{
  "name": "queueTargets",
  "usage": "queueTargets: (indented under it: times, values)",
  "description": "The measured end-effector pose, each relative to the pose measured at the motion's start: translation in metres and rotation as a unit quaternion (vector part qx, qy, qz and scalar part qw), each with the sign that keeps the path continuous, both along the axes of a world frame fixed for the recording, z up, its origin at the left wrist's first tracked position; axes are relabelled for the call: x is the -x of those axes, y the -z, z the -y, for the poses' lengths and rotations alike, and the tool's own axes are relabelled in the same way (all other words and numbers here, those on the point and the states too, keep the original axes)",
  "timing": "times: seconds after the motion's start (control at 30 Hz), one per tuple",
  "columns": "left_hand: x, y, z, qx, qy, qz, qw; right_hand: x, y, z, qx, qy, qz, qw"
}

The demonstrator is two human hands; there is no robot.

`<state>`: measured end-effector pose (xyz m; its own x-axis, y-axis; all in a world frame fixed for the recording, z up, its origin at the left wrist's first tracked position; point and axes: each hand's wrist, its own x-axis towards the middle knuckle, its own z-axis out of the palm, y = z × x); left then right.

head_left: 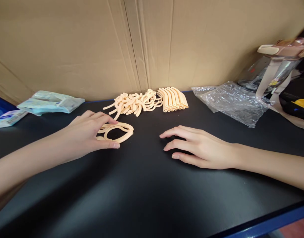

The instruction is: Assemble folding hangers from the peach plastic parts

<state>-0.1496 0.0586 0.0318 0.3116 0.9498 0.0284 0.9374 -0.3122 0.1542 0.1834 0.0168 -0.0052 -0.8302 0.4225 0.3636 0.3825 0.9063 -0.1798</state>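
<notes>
My left hand [92, 132] has its thumb and fingers around a few curved cream plastic pieces [127, 136] lying on the black table, partly hidden under the palm. They form an open oval with their ends meeting at the right. To the right, my right hand [194, 147] rests on the table, fingers apart and holding nothing. Beyond both hands lies a loose, tangled pile of similar curved pieces [132, 104]. Beside it, more curved cream pieces [173, 99] are lined up in a neat stack.
Cardboard [92, 46] stands upright along the back. Soft tissue packs [51, 102] lie at the left. A crumpled clear plastic bag [231, 100] and a strapped, transparent bottle [271, 69] are at the right. The table has a blue edge [271, 219] in front.
</notes>
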Motion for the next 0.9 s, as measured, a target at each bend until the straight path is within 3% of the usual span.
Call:
queueTargets:
  times: [0.3, 0.63, 0.9]
  values:
    - [-0.003, -0.003, 0.005, -0.014, 0.011, -0.009, 1.000, 0.000, 0.001, 0.000, 0.001, 0.003, 0.007, 1.000]
    - [-0.007, -0.003, -0.002, -0.027, -0.045, 0.059, 0.997, 0.000, 0.000, 0.000, 0.003, 0.004, 0.010, 1.000]
    - [-0.017, 0.010, -0.001, -0.016, -0.070, 0.147, 0.987, 0.000, 0.000, -0.001, 0.007, 0.000, 0.006, 1.000]
